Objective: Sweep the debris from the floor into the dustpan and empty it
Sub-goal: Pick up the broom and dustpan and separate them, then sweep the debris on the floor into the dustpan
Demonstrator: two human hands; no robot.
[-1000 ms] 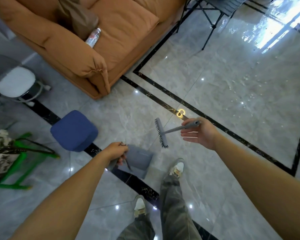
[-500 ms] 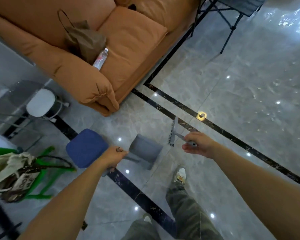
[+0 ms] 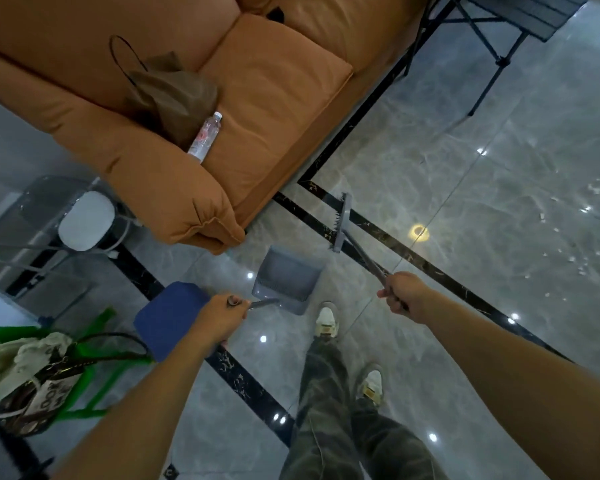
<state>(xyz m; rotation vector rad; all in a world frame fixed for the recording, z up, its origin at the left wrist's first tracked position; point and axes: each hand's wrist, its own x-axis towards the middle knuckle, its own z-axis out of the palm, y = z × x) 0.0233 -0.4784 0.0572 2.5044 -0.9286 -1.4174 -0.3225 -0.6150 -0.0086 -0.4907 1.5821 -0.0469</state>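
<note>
My left hand (image 3: 222, 317) grips the handle of a grey dustpan (image 3: 286, 277), which hangs just in front of my feet with its open mouth facing away from me. My right hand (image 3: 404, 297) is closed around the grey handle of a small broom (image 3: 340, 220); the brush head sits out ahead over the black floor border, bristles to the left. Small white bits of debris (image 3: 582, 261) lie scattered on the glossy grey tiles at the far right, well away from broom and dustpan.
An orange sofa (image 3: 257, 109) with a brown paper bag (image 3: 174, 95) and a plastic bottle (image 3: 205, 136) fills the upper left. A blue stool (image 3: 167, 317), a green stool with a bag (image 3: 32, 382) and a white-seated chair (image 3: 84, 220) stand left. Folding table legs (image 3: 492, 53) are upper right.
The view has swung left and down toward the sofa. My right hand turned the broom so its head points forward. The dustpan has swung forward in my left hand.
</note>
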